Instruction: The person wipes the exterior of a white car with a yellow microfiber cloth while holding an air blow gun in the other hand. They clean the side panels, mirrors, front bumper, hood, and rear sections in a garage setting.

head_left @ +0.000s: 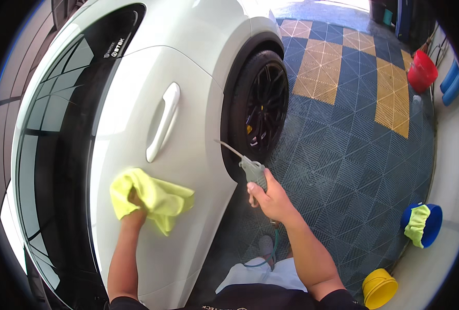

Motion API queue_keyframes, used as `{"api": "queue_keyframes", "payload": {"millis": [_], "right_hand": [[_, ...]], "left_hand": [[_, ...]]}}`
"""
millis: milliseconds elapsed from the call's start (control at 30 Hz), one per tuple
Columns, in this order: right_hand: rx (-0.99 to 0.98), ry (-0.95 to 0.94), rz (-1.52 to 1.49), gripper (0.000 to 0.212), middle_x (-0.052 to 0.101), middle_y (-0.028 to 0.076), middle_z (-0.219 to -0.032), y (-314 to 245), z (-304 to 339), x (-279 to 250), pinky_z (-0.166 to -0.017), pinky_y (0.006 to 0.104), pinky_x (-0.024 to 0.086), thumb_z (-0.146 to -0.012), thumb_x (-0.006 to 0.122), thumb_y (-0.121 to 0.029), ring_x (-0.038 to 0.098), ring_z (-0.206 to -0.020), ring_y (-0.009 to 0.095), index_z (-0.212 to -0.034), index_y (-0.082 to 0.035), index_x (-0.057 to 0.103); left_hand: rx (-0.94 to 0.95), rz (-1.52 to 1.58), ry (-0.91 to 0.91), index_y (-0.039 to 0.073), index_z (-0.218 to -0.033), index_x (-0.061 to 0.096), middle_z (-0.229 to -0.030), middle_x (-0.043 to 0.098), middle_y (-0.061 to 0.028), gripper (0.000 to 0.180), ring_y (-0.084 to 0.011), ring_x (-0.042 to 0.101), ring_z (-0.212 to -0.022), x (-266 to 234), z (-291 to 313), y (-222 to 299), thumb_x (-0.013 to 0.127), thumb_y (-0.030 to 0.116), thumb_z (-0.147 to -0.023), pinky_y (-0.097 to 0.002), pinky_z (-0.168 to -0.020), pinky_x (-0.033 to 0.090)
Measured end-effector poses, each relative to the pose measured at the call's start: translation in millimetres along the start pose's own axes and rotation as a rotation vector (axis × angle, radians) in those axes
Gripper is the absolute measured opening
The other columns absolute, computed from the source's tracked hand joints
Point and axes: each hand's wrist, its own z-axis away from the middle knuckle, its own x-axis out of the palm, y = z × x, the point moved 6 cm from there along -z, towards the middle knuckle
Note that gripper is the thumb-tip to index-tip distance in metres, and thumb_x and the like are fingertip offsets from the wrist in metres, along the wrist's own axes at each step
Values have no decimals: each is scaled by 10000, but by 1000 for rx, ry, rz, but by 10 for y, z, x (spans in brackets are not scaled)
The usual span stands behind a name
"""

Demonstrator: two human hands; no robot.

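A yellow-green microfibre cloth (164, 196) lies bunched against the white car door (196, 139), below the door handle (164, 123). My left hand (136, 205) grips it, with most of the fingers hidden in its folds. In my right hand (276, 200) is a grey air blow gun (253, 172), held by its grip. Its thin nozzle points up and left toward the door panel, near the wheel arch. A teal hose (276, 240) hangs below the gun beside my leg.
Ahead stands the car's black wheel (264, 101). Dark and tan floor tiles (343, 150) spread to the right. Along the wall are a red bucket (422, 71), a blue bucket (434, 226) with a yellow-green cloth (417, 226) over its rim, and a yellow bucket (380, 289).
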Motion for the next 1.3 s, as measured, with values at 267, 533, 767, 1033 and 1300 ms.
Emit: {"api": "queue_keyframes", "payload": {"millis": [267,533,767,1033,1300], "right_hand": [[-277,-179,732,493,597,290,-1172,-1485,-278,1147,-932,485,485,-988,558,-265,597,-1082,460,-1378,-7,404],[-241,-14,1061,507,616,305,-1170,-2541,-855,855,-964,475,469,-981,565,-257,605,-1125,448,-1369,29,409],[-91,-192,1074,494,662,312,-998,-3035,-1266,579,-879,493,491,-995,541,-258,642,-1004,473,-1367,32,395],[43,-604,1039,484,633,150,-760,-3041,-1805,475,-677,373,521,-997,571,-274,646,-679,245,-1345,29,425],[-44,-1052,1076,539,653,172,-771,-3001,-1868,886,-713,363,529,-1004,555,-292,669,-721,272,-1367,71,394]], "left_hand": [[-61,758,267,45,-1491,373,-1485,446,-155,677,-297,405,-1395,-358,-566,124,667,316,-944,-421,-1168,318],[-215,912,386,-102,-1322,457,-1306,505,-377,588,-489,478,-1275,-68,-1919,1686,675,185,-857,-507,-1062,388],[-122,935,-317,-49,-1177,598,-1066,695,-244,464,-404,650,-1033,-514,-2021,1348,606,355,-948,-452,-907,494],[-431,477,401,-32,-1027,637,-1133,655,-250,221,-405,648,-1015,-673,-1396,1886,574,103,-864,-493,-859,516],[-1094,384,907,-56,-1169,630,-1249,626,-236,258,-404,625,-1112,-433,-134,1695,507,42,-965,-435,-931,508]]}}
